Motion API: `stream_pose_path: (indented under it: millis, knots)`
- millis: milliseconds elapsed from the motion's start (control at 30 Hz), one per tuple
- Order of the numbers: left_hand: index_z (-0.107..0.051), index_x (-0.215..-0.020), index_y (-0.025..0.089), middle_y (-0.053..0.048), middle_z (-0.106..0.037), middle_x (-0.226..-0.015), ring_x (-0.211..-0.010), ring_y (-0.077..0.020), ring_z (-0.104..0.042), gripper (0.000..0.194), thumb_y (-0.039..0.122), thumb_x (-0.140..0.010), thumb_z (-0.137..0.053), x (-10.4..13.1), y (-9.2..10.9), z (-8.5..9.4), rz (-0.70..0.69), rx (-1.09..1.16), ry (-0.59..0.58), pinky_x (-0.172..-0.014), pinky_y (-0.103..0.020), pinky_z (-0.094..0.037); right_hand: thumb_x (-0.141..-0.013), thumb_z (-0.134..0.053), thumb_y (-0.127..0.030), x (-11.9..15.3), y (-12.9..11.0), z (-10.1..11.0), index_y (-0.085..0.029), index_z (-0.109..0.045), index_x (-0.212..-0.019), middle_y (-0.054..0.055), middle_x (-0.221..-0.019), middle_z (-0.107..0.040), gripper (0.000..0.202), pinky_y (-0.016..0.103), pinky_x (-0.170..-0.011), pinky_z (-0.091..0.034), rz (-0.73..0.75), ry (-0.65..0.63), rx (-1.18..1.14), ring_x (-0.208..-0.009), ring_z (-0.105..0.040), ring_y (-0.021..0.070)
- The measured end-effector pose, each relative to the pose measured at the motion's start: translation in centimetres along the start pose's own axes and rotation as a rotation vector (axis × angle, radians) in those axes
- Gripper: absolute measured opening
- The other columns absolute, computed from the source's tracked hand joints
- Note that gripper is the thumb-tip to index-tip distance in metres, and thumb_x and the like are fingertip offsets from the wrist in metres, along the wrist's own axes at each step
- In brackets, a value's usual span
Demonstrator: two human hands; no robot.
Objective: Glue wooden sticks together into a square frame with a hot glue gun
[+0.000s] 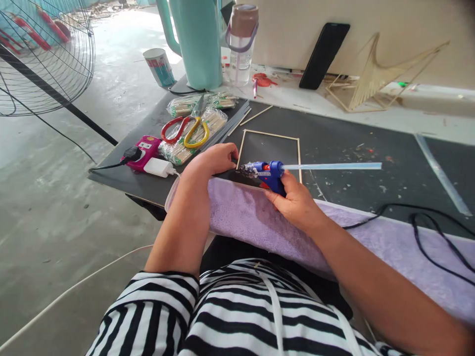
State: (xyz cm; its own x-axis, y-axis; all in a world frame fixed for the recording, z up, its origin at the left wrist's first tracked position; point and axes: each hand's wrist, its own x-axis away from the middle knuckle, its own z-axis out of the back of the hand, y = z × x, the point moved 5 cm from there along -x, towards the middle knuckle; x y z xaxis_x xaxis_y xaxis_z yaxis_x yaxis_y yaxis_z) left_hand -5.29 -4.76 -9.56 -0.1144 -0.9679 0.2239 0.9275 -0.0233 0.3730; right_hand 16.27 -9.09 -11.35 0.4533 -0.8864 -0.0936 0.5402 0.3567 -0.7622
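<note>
My right hand point(297, 200) is wrapped round a blue hot glue gun point(273, 174), with a long clear glue stick running out of its back to the right. The gun's smeared nozzle points left, at the near-left corner of a thin wooden stick frame point(271, 134) lying flat on the dark board. At that corner my left hand point(221, 157) has its fingers curled in and closed on the frame's left side; the fingertips are partly hidden. The gun's body covers part of the frame's near side.
Scissors point(191, 131) lie on wrapped stick bundles point(178, 151), beside a pink power adapter point(146, 148). Behind stand a teal tumbler point(198, 44), a bottle point(241, 54), a leaning phone point(324, 57) and a stick model point(374, 84). A black cable point(415, 217) crosses the purple cloth point(252, 207).
</note>
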Motion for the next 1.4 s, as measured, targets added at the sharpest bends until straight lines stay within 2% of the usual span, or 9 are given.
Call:
stream_pose_path:
  millis: [200, 367, 567, 733, 933, 1033, 1133, 1267, 1400]
  knots:
    - [-0.069, -0.11, 0.022, 0.001, -0.07, -0.092, -0.077, -0.0134, -0.058, 0.034, 0.02, -0.076, -0.067, 0.1, 0.1, 0.1, 0.014, 0.01, 0.001, -0.067, -0.023, -0.04, -0.084, -0.064, -0.029, 0.1, -0.1, 0.4, -0.026, -0.062, -0.12, 0.005, -0.098, -0.076, 0.036, 0.042, -0.081, -0.058, 0.003, 0.011, -0.039, -0.087, -0.073, 0.0262]
    - [-0.069, -0.11, 0.023, 0.001, -0.069, -0.091, -0.079, -0.0148, -0.059, 0.035, 0.02, -0.075, -0.067, 0.0, -0.1, 0.0, 0.013, 0.012, 0.008, -0.069, -0.025, -0.041, -0.085, -0.064, -0.029, 0.4, 0.7, 1.1, -0.027, -0.062, -0.12, 0.003, -0.095, -0.076, 0.035, 0.042, -0.078, -0.059, -0.033, 0.055, -0.085, -0.082, -0.072, 0.0249]
    - [-0.069, -0.109, 0.022, 0.0, -0.068, -0.089, -0.077, -0.0148, -0.058, 0.035, 0.019, -0.075, -0.067, 0.0, 0.0, 0.0, 0.011, 0.025, 0.008, -0.069, -0.025, -0.041, -0.083, -0.065, -0.027, 0.4, 0.0, 1.2, -0.026, -0.063, -0.116, 0.004, -0.097, -0.075, 0.034, 0.04, -0.076, -0.058, -0.015, 0.006, -0.07, -0.082, -0.071, 0.0242]
    - [-0.069, -0.108, 0.021, 0.001, -0.068, -0.086, -0.075, -0.0141, -0.058, 0.032, 0.017, -0.076, -0.066, 0.2, 0.1, 0.2, 0.013, 0.021, 0.007, -0.067, -0.024, -0.041, -0.083, -0.064, -0.031, 0.4, 0.2, 1.2, -0.026, -0.06, -0.121, 0.003, -0.097, -0.075, 0.039, 0.032, -0.055, -0.054, -0.076, 0.0, -0.213, -0.057, -0.061, 0.0158]
    - [-0.067, -0.102, 0.023, 0.003, -0.064, -0.079, -0.07, -0.0134, -0.055, 0.028, 0.017, -0.075, -0.063, 0.0, -0.3, 0.1, -0.01, 0.028, 0.024, -0.064, -0.024, -0.04, -0.085, -0.065, -0.033, -0.1, 1.2, 2.6, -0.024, -0.055, -0.123, 0.002, -0.106, -0.071, 0.041, 0.029, -0.054, -0.052, -0.075, 0.105, -0.425, -0.053, -0.055, 0.009]
    - [-0.067, -0.103, 0.022, 0.003, -0.063, -0.078, -0.069, -0.0134, -0.055, 0.028, 0.019, -0.075, -0.062, -0.2, -0.4, 0.0, -0.023, 0.033, -0.001, -0.064, -0.024, -0.04, -0.085, -0.067, -0.034, 0.4, 1.4, 4.3, -0.024, -0.055, -0.119, 0.003, -0.11, -0.07, 0.037, 0.025, -0.046, -0.044, -0.068, 0.18, -0.563, -0.052, -0.055, 0.0076]
    - [-0.066, -0.102, 0.02, 0.003, -0.061, -0.074, -0.066, -0.0137, -0.054, 0.027, 0.023, -0.076, -0.06, -0.5, -0.6, 0.1, -0.026, 0.023, -0.005, -0.063, -0.025, -0.04, -0.085, -0.069, -0.035, 1.8, 1.8, 7.2, -0.025, -0.055, -0.115, 0.003, -0.114, -0.07, 0.035, 0.024, -0.043, -0.041, -0.069, 0.298, -0.595, -0.052, -0.057, 0.0076]
    - [-0.065, -0.096, 0.02, 0.004, -0.057, -0.069, -0.063, -0.0146, -0.053, 0.025, 0.026, -0.072, -0.06, -0.9, -0.9, 0.1, -0.025, 0.035, 0.011, -0.062, -0.026, -0.04, -0.082, -0.07, -0.035, 5.6, 3.3, 12.0, -0.025, -0.055, -0.112, 0.003, -0.11, -0.071, 0.035, 0.023, -0.043, -0.042, -0.133, 0.466, -0.539, -0.052, -0.058, 0.0082]
    - [-0.064, -0.093, 0.021, 0.004, -0.056, -0.068, -0.063, -0.0147, -0.053, 0.027, 0.029, -0.068, -0.06, -1.0, -0.8, 0.2, -0.026, 0.053, 0.017, -0.061, -0.026, -0.04, -0.075, -0.074, -0.033, 10.5, 6.6, 15.5, -0.022, -0.061, -0.105, 0.003, -0.095, -0.072, 0.035, 0.022, -0.041, -0.041, -0.327, 0.573, -0.557, -0.051, -0.057, 0.0092]
